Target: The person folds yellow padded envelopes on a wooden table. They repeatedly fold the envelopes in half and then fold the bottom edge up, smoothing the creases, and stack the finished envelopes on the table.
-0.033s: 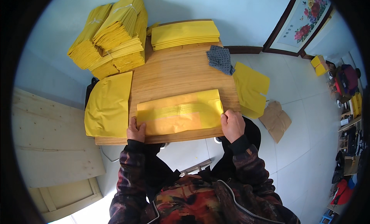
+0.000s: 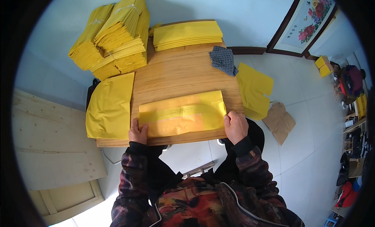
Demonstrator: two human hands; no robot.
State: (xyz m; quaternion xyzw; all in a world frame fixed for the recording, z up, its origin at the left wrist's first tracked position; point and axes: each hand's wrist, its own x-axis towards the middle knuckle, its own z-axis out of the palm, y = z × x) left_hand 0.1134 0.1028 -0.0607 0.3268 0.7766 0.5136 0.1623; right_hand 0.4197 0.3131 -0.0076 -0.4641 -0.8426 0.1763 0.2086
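Observation:
A folded yellow paper piece (image 2: 181, 113), long and flat with a paler orange panel along its near side, lies across the near part of the wooden table (image 2: 175, 72). My left hand (image 2: 138, 132) pinches its near left corner, thumb on the right and fingers on the left. At the right end, my right hand (image 2: 236, 127) is curled closed on the paper's edge, with its fingertips mostly hidden. Just left of my left hand is a larger creased yellow paper sheet (image 2: 109, 108), partly over the table's left edge.
Tied stacks of folded yellow paper (image 2: 117, 35) rise at the far left. A low yellow pile (image 2: 187, 33) lies along the far edge. A grey knitted cloth (image 2: 223, 60) hangs at the right corner, near a yellow sheet (image 2: 256, 90) beside the table and brown paper (image 2: 279, 122) lower down.

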